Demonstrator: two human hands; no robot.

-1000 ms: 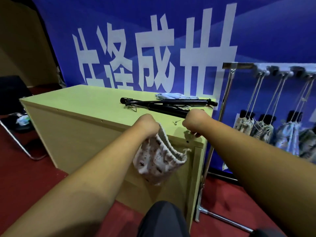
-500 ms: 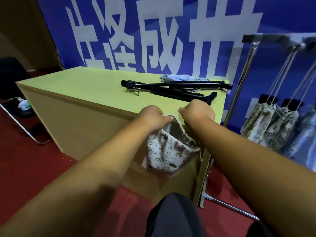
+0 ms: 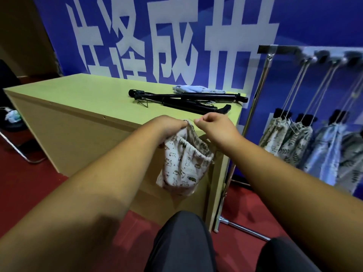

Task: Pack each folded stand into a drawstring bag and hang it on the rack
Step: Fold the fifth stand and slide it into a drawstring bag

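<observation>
A white drawstring bag (image 3: 180,167) with small printed figures hangs in front of the table's near edge, its mouth pulled open. My left hand (image 3: 167,128) grips the left side of the rim. Curled fingers of my right hand (image 3: 214,126) pinch at the rim's far side; the exact contact is hidden. Two black folded stands (image 3: 188,96) (image 3: 194,107) lie crossed on the tabletop just beyond my hands. A metal rack (image 3: 261,89) stands to the right of the table.
The light wooden table (image 3: 78,97) also carries a pale blue cloth bag (image 3: 196,88) behind the stands. Several filled bags (image 3: 286,138) hang by cords from the rack's top bar. A dark chair (image 3: 9,118) stands at far left. My knees are at the bottom.
My right hand left the table edge and came to the bag's rim. Both hands pulled the mouth wider, and the bag now hangs a little higher.
</observation>
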